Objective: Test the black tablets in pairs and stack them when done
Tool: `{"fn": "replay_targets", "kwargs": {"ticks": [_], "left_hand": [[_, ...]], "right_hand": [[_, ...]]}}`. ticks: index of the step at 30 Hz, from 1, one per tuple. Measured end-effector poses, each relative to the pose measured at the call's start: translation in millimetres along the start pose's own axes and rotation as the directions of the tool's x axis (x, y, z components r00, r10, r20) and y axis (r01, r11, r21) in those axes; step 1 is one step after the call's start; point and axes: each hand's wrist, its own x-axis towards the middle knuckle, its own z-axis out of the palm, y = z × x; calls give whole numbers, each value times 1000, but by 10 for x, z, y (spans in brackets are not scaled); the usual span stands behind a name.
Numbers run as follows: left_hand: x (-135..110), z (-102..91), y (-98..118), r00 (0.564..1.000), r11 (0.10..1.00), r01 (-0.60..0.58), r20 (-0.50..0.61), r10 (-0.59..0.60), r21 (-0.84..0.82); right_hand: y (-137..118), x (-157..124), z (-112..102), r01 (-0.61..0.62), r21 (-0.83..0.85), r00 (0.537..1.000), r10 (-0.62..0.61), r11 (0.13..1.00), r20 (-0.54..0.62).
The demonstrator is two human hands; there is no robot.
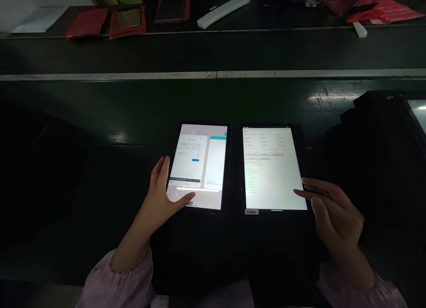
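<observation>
Two lit tablets in front of me, face up, side by side on the dark table, a narrow gap between them! The left tablet [199,163] shows two pale cards on its screen; the right tablet [273,175] shows rows of tick boxes, a few grey buttons and a column of green lines. One lies in reach of each hand, probably set so that I can see both screens at once.

My left hand [155,212] has its fingers spread wide: fingertips along the tablet's left edge, thumb laid across the bottom of the screen. No full grip there. I'd say that long edge serves as a steadying place, leaving the thumb free over the glass. Whether the thumb presses or only hovers, I can't tell.

Over to my right hand [341,221]: index finger stretched over the lower right of the screen, thumb by the side edge, the fingers loosely parted and holding nothing. Coming in from the side seems to keep the writing uncovered. Contact? Too close to call!

A barcode sticker [251,212] sits at that tablet's lower left corner, well clear of my pointing finger. Up on the back ledge [159,50], a red packet [87,23] and a white foam strip [223,12] lie well apart from the work.
</observation>
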Motion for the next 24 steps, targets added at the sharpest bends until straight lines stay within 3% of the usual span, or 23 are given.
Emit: {"fn": "replay_targets", "kwargs": {"ticks": [2,5,7,11,17,21,24], "left_hand": [[-12,-2,15,1000,998,13,17,-12,-68],[0,-28,17,991,964,136,22,-135,-229],[17,-38,29,985,959,170,12,-171,-226],[24,-32,59,995,992,98,29,-96,-77],[1,-41,8,993,960,118,32,-114,-254],[6,-34,38,997,987,77,-8,-79,-138],[15,-46,48,995,980,96,10,-95,-177]], "right_hand": [[-4,7,-2,-6,7,1000,6,1000,-4],[-19,23,-7,0,6,1000,0,1000,-3],[-26,29,-10,8,-1,1000,-8,1000,0],[-13,22,-4,15,10,1000,-15,1000,7],[22,21,19,62,9,998,-62,998,-9],[12,30,7,52,13,999,-52,999,-3],[9,30,-6,38,19,999,-38,999,6]]}}
